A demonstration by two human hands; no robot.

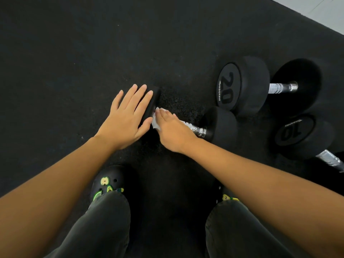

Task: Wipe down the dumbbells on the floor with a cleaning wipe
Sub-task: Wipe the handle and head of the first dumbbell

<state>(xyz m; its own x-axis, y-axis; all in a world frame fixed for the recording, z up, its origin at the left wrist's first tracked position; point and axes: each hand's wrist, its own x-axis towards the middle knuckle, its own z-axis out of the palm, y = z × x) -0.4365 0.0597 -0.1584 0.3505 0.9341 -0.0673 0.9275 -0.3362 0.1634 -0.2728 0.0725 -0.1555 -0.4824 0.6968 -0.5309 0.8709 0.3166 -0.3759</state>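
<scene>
On the black rubber floor we see a 20 dumbbell, a 10 dumbbell and, nearest, a third dumbbell. Our left hand lies spread flat on its left head. Our right hand presses a white cleaning wipe (thumb hidden, fingers nearly straight) against its handle.

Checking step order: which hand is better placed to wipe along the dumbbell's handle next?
Right: the right hand presses the wipe on the handle; the left hand lies flat on the dumbbell's end.
</scene>
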